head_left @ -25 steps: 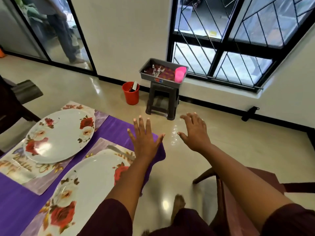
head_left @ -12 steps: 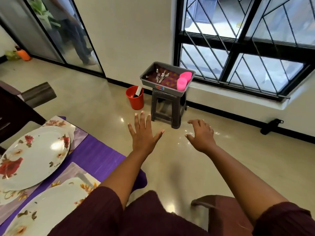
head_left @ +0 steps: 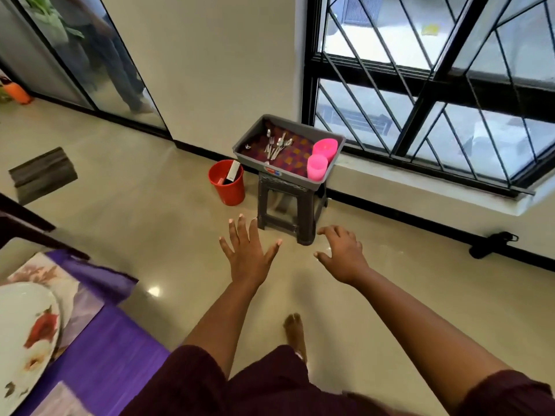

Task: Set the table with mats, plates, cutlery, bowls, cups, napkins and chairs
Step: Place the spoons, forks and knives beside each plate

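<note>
Ahead by the window a grey tray [head_left: 249,136] rests on a dark plastic stool [head_left: 289,205]. Inside it lie several forks and spoons [head_left: 277,144], a pink cup [head_left: 316,166] and a pink bowl [head_left: 325,147]. My left hand [head_left: 247,250] is stretched out over the floor with fingers spread, holding nothing. My right hand [head_left: 342,253] hovers beside it, fingers loosely bent and empty. Both stay short of the stool. At the lower left, a flowered plate [head_left: 27,340] sits on a patterned mat [head_left: 60,283] over the purple tablecloth [head_left: 114,349].
A red bucket [head_left: 227,184] stands left of the stool against the wall. A dark chair back [head_left: 42,172] shows at the far left. A person's legs are visible behind the glass door [head_left: 120,67]. My bare foot [head_left: 294,331] is on the shiny floor.
I have walked away from the table toward the stool; the tray looks larger and nearer. The plates have slid off to the lower left. Both hands stay raised and empty.
</note>
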Available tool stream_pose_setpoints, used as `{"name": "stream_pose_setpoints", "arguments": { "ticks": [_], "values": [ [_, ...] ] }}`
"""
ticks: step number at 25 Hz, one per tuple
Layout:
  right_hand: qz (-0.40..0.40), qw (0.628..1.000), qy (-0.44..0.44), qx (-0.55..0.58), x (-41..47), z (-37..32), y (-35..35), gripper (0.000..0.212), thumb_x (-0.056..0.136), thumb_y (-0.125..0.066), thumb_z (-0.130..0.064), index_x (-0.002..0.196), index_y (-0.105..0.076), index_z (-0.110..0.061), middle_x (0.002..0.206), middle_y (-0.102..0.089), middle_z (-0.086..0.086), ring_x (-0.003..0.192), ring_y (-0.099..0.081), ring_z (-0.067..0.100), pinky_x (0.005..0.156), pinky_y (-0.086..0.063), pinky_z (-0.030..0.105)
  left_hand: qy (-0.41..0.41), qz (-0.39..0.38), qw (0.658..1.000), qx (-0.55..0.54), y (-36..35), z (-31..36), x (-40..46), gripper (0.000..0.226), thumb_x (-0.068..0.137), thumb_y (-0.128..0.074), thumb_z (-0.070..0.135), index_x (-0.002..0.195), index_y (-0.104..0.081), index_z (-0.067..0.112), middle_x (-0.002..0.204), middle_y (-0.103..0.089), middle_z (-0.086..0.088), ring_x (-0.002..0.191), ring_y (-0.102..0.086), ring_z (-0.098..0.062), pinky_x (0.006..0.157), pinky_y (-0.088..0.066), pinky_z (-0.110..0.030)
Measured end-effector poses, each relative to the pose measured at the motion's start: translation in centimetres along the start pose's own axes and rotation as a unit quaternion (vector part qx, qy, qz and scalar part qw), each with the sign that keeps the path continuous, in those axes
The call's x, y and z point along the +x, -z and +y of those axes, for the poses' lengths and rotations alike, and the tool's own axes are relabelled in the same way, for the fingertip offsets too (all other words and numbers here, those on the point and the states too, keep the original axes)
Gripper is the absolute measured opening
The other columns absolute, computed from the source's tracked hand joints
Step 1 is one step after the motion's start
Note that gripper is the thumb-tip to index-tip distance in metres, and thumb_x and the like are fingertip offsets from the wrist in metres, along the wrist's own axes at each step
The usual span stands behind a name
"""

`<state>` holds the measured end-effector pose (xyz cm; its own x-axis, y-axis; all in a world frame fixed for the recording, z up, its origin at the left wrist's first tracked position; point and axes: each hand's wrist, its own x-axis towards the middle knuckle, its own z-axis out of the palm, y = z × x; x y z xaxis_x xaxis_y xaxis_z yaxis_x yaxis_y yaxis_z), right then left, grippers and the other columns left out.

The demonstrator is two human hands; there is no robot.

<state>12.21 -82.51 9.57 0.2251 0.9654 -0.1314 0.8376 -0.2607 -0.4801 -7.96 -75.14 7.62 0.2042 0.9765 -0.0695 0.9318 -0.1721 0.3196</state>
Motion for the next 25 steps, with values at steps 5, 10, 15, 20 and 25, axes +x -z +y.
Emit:
{"name": "stream_pose_setpoints", "arguments": {
  "ticks": [5, 10, 15, 20, 25],
  "values": [
    [-0.038, 0.999, 0.013, -0.002, 11.9, -1.1, 2.1, 0.046, 0.088, -0.065, -0.035, 0.130, -0.047, -0.029, 0.135, -0.044, 0.000, 0.125, -0.039, 0.023, 0.103, -0.035, 0.037, 0.046, -0.002, 0.998, -0.030, -0.2, 0.6, 11.8, 0.081, 0.089, -0.033, 0.069, 0.152, -0.020, 0.020, 0.162, -0.002, -0.009, 0.148, 0.013, -0.029, 0.115, 0.004, -0.059],
    [-0.030, 0.999, 0.029, 0.025, 21.7, -1.7, 3.6, 0.042, 0.087, -0.068, -0.029, 0.126, -0.053, -0.022, 0.129, -0.049, 0.003, 0.119, -0.043, 0.025, 0.099, -0.038, 0.035, 0.065, 0.026, 0.996, -0.063, 0.7, 1.5, 20.4, 0.081, 0.088, -0.034, 0.069, 0.151, -0.022, 0.020, 0.162, -0.004, -0.009, 0.149, 0.009, -0.029, 0.115, 0.004, -0.057],
    [-0.076, 0.995, 0.027, 0.056, 31.4, -2.2, 3.0, 0.040, 0.088, -0.067, -0.027, 0.125, -0.054, -0.022, 0.125, -0.048, -0.001, 0.110, -0.047, 0.015, 0.096, -0.043, 0.030, 0.059, -0.009, 0.995, -0.078, -0.6, 1.0, 28.3, 0.078, 0.091, -0.038, 0.065, 0.153, -0.012, 0.024, 0.162, -0.001, -0.008, 0.148, 0.011, -0.027, 0.116, 0.003, -0.057],
    [-0.135, 0.985, -0.004, 0.106, 43.3, -2.2, 1.3, 0.034, 0.090, -0.064, -0.026, 0.122, -0.055, -0.024, 0.121, -0.048, -0.005, 0.109, -0.048, 0.012, 0.094, -0.040, 0.026, 0.068, -0.081, 0.992, -0.063, -2.6, -1.1, 38.3, 0.079, 0.092, -0.040, 0.063, 0.153, -0.014, 0.020, 0.161, -0.009, -0.010, 0.148, -0.002, -0.030, 0.117, -0.011, -0.052],
    [-0.181, 0.971, -0.080, 0.136, 55.7, -2.1, 0.0, 0.035, 0.090, -0.065, -0.030, 0.123, -0.057, -0.019, 0.117, -0.053, 0.000, 0.105, -0.054, 0.017, 0.093, -0.044, 0.028, 0.032, -0.177, 0.982, -0.064, -1.8, -2.7, 49.6, 0.069, 0.093, -0.049, 0.054, 0.148, -0.027, 0.017, 0.154, -0.027, -0.011, 0.142, -0.024, -0.029, 0.112, -0.028, -0.045]
  ]
}}
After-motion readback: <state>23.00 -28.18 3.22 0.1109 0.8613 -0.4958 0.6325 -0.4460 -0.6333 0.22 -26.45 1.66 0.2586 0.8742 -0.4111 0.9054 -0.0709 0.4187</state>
